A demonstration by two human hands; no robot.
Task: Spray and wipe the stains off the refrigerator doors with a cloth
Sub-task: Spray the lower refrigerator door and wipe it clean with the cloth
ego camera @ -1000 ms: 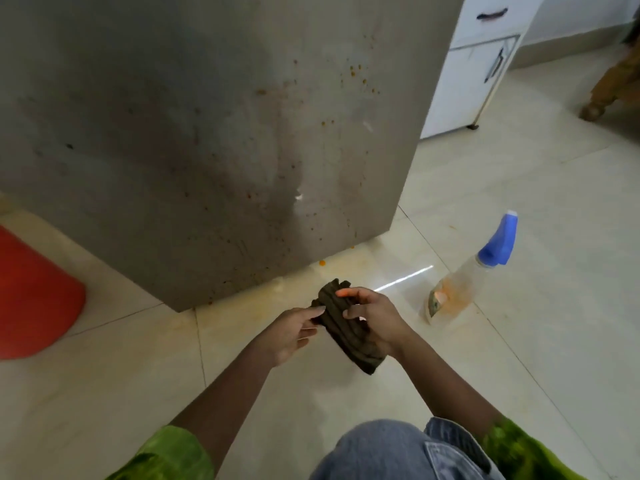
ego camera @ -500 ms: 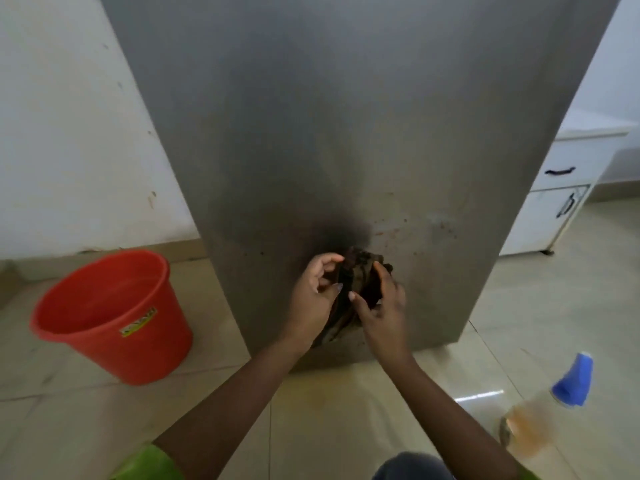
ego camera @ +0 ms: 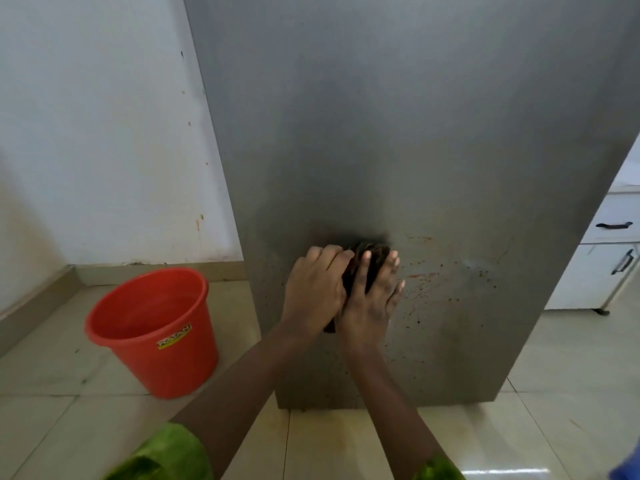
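Observation:
The grey refrigerator door [ego camera: 415, 140] fills the middle of the view. Orange and brown stains [ego camera: 429, 275] speckle its lower part, right of my hands. A dark brown cloth [ego camera: 367, 258] lies flat against the door. My right hand [ego camera: 370, 299] presses on the cloth with straight, spread fingers. My left hand [ego camera: 315, 289] lies beside it, its fingers over the cloth's left edge. Most of the cloth is hidden under both hands. Only the blue cap of the spray bottle [ego camera: 627, 471] shows at the bottom right corner.
A red bucket [ego camera: 156, 330] stands on the tiled floor to the left of the refrigerator, near the white wall [ego camera: 97, 133]. A white cabinet [ego camera: 602, 258] with dark handles stands to the right. An orange smear marks the floor tiles [ego camera: 332, 441] below the door.
My hands have lifted the cloth from near the floor up to the door and flattened it there. The view has risen, so the bucket appears and the spray bottle has slid to the corner.

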